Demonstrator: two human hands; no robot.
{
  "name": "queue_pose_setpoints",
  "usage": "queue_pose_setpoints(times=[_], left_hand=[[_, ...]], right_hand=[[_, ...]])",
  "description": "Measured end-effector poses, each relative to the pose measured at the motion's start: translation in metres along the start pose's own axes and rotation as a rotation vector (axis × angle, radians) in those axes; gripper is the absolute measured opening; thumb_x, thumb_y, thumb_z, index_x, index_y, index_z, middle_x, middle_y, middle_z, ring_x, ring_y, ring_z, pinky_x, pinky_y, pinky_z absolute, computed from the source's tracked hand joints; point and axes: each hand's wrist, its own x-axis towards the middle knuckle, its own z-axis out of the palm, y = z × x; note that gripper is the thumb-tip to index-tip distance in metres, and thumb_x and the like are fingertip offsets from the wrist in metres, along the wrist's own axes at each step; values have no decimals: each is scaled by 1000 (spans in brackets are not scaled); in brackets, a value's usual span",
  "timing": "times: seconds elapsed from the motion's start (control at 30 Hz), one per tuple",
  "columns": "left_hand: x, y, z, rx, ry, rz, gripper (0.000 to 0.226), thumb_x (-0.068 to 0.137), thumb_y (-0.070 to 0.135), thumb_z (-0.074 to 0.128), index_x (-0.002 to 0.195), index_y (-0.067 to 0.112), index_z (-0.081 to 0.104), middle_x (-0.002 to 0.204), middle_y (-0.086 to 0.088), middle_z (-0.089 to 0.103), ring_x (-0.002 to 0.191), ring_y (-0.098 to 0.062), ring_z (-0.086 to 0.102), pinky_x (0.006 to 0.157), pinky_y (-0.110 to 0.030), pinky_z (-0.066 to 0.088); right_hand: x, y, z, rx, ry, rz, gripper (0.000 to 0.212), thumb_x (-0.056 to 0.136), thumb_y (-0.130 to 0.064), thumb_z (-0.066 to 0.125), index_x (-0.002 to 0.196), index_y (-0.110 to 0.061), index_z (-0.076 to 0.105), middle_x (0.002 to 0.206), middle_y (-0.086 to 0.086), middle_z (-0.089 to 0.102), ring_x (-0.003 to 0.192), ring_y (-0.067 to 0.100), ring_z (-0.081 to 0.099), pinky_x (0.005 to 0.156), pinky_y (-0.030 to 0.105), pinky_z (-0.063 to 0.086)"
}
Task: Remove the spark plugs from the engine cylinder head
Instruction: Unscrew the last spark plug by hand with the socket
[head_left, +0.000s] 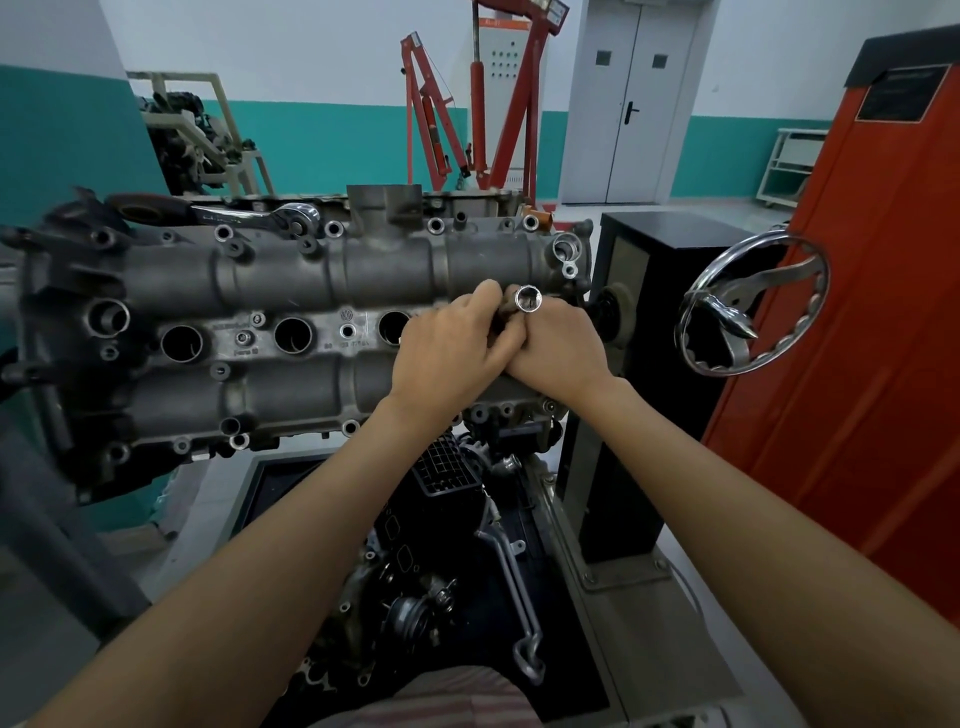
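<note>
While both hands meet over the rightmost plug well of the cylinder head (291, 275), the right hand (558, 345) pinches a chrome socket (528, 299), its open end up, and the left hand (449, 353) curls its grip around something dark at the socket's lower end. I judge a plug is being pulled from the socket; next, set it aside. The three visible wells (292, 335) look dark, contents unclear; the ratchet (260, 214) lies on the head's far edge.

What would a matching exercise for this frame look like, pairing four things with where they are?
Things:
1. socket
2. ratchet
3. handwheel
4. engine crane

Places:
A. lying on the head's far edge
B. right of the head, on the stand
C. held in both hands
D. by the back wall

Pairs: 1-C, 2-A, 3-B, 4-D
</note>
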Motion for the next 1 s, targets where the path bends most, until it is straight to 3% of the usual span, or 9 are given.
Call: queue_pose_setpoints(times=[0.07, 0.2, 0.37, 0.5, 0.67, 0.8, 0.9, 1.0], left_hand=[[0, -2, 1, 14, 2, -23, 39, 91, 41, 43, 76, 7, 54, 58, -5, 57, 52, -23, 54, 46, -32, 36], [1, -2, -1, -11, 20, -64, 39, 89, 37, 58, 65, 6, 56, 54, -9, 57, 53, -27, 55, 48, -30, 32], [1, -1, -4, -29, 14, -55, 45, 88, 47, 48, 69, 6, 53, 55, -4, 54, 52, -22, 52, 47, -30, 33], [0, 3, -5, -51, 4, -49, 41, 83, 47, 31, 75, 10, 44, 61, 2, 49, 53, -20, 49, 47, -33, 38], [0, 3, -3, -39, -6, -42, 26, 88, 38, 37, 76, 15, 34, 62, 4, 42, 51, -20, 43, 48, -29, 29], [0, -1, -1, -1, -4, -30, 34, 92, 38, 46, 76, 8, 48, 59, -4, 54, 53, -24, 52, 49, -29, 29], [0, -1, -2, 27, 7, -38, 38, 91, 38, 54, 75, 4, 60, 57, -8, 59, 55, -26, 56, 48, -31, 33], [1, -1, -3, -27, 23, -43, 42, 88, 41, 55, 70, 4, 62, 53, -7, 56, 53, -25, 55, 48, -31, 35]], right_hand=[[-1, 0, 0, 5, -3, 7, 23, 70, -34, 40, 71, -17, 56, 54, -14, 37, 56, 11, 41, 46, 20, 22], [-2, -2, -1, 27, 38, 30, 29, 72, -30, 42, 67, -9, 62, 58, 3, 56, 55, 15, 40, 46, 23, 20], [-3, -1, -1, 7, 17, -27, 28, 73, -29, 44, 79, -13, 66, 65, -2, 60, 58, 13, 46, 48, 23, 22], [-4, -3, -3, 30, 62, -56, 13, 74, -26, 47, 77, -15, 55, 58, -19, 36, 58, 6, 37, 47, 16, 20], [-2, 1, 1, -17, -2, -5, 20, 78, -31, 46, 84, -12, 52, 71, -8, 51, 63, 15, 48, 48, 23, 25], [-1, 1, 0, -41, 16, -15, 37, 72, -37, 39, 87, -16, 65, 67, 2, 62, 63, 20, 55, 50, 25, 23], [-2, 0, -1, -23, 53, -17, 44, 71, -43, 33, 83, -17, 67, 66, 3, 62, 59, 16, 49, 47, 23, 21], [-2, 1, -1, 3, 70, -13, 32, 74, -33, 42, 78, -14, 68, 65, 5, 63, 61, 22, 55, 52, 24, 22]])
